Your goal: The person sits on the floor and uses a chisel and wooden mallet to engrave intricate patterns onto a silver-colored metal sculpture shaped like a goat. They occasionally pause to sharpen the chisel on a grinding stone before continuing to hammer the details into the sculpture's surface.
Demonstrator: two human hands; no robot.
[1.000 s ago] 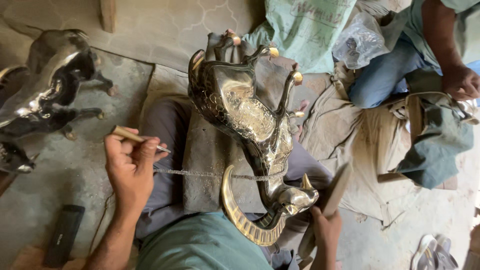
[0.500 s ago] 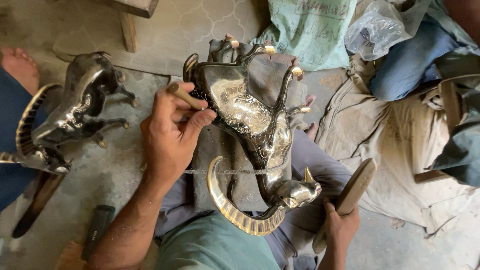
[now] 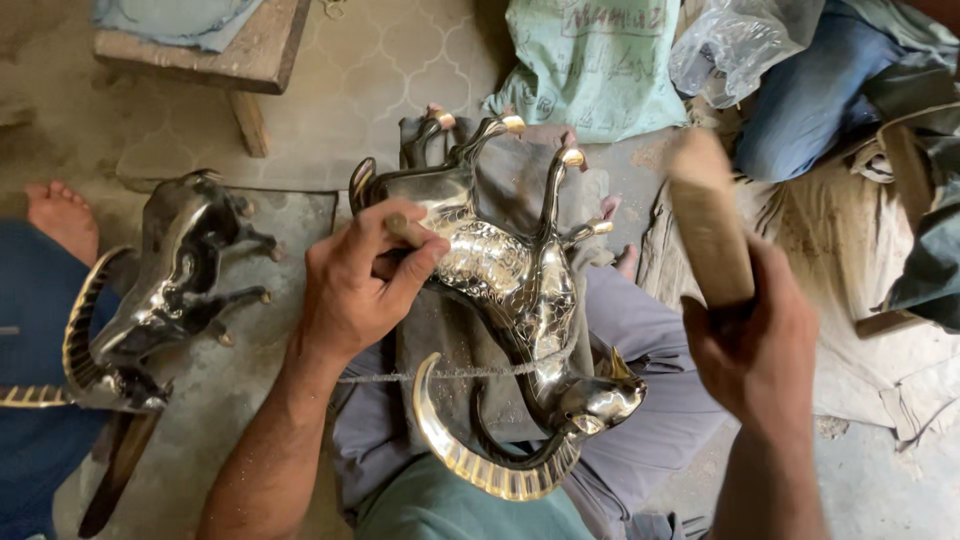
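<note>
A view looking down on a person seated on the floor. Across their lap, in the centre of the frame, lies one shiny metal goat figurine point(image 3: 510, 290) on its side on a grey cloth point(image 3: 440, 340), its four brass-tipped legs pointing toward the top and its head toward the lower right. Two long, ribbed, curved horns sweep from the head toward the lower centre. The left hand point(image 3: 355, 285), left of centre, has its fingers closed around a small chisel-like tool point(image 3: 405, 230) whose tip touches the engraved body of the figurine. The right hand point(image 3: 760, 345), at the right of the frame, is clenched around a wooden mallet point(image 3: 710, 235) raised above the figurine, blurred and not touching it. A thin string point(image 3: 450, 375) stretches across the cloth beneath the figurine's neck.

At the left of the frame a second, similar metal goat figurine point(image 3: 160, 300) lies on the floor, with one ribbed horn showing. Beside it, at the left edge, is another person's bare foot point(image 3: 62, 215). One wooden stool point(image 3: 235, 60) stands at the upper left. Crumpled cloth and one clear plastic bag point(image 3: 725, 45) fill the upper right.
</note>
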